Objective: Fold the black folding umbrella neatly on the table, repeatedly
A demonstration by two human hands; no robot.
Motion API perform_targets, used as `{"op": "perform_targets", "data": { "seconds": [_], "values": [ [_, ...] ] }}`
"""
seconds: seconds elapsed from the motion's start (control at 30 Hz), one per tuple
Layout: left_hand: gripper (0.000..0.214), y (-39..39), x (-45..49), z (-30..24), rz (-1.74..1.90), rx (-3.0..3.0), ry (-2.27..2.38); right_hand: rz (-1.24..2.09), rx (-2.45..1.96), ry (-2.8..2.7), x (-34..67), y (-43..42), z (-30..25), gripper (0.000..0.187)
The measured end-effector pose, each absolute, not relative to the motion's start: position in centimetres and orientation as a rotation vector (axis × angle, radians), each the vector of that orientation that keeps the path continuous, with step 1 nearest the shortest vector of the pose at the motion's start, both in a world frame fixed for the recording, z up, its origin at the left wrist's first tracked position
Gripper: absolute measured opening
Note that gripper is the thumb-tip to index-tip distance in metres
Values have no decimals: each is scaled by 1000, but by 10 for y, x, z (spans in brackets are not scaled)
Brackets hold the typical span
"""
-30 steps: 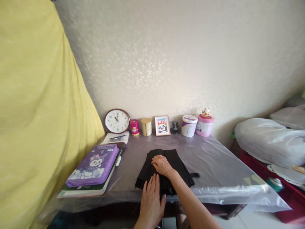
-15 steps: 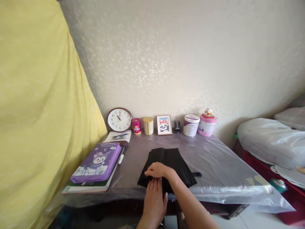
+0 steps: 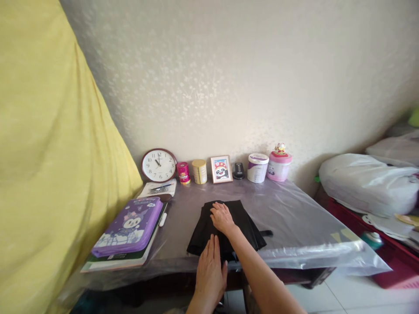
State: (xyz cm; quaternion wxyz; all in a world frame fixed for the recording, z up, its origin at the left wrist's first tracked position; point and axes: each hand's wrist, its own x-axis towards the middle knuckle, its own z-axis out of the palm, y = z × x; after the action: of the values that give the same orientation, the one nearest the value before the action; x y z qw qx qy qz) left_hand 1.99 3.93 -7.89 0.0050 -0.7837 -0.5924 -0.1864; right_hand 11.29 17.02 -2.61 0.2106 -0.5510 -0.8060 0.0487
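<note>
A black folding umbrella lies on the table near its front edge, its pleated cloth pressed fairly flat and a short strap sticking out to the right. My right hand rests palm down on the far part of the cloth, fingers stretched out. On the near edge of the cloth, my left hand lies with its fingers straight and side by side, pointing away from me. Neither hand grips the cloth. The umbrella's near end is partly hidden by my left hand and right forearm.
Plastic film covers the table. To the left, a purple case sits on books beside a yellow curtain. A clock, tins, a picture frame and tubs line the wall. White bags are at right.
My right hand has moved forward along the cloth and flattened from a bent pose. My left hand stays near the front edge. The whole view has shifted slightly.
</note>
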Motion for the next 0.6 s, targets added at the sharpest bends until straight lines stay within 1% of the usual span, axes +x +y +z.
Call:
{"op": "perform_targets", "data": {
  "seconds": [0.13, 0.3, 0.4, 0.47, 0.6],
  "values": [
    [60, 39, 20, -79, -562, -2442, -1846, 114, -1591, -2180, 120, 172, -26, 28],
    [60, 37, 20, -77, -568, -2427, -1866, 31, -1656, -1991, 140, 171, -1, 30],
    [59, 36, 20, -73, -526, -2451, -1884, -1, -1811, -1797, 162, 165, 12, 31],
    [59, 36, 20, -71, -498, -2463, -1895, 44, -1948, -1672, 178, 159, 16, 31],
    [60, 36, 19, -71, -492, -2466, -1896, 296, -2130, -1590, 201, 149, 16, 36]
  ]
}}
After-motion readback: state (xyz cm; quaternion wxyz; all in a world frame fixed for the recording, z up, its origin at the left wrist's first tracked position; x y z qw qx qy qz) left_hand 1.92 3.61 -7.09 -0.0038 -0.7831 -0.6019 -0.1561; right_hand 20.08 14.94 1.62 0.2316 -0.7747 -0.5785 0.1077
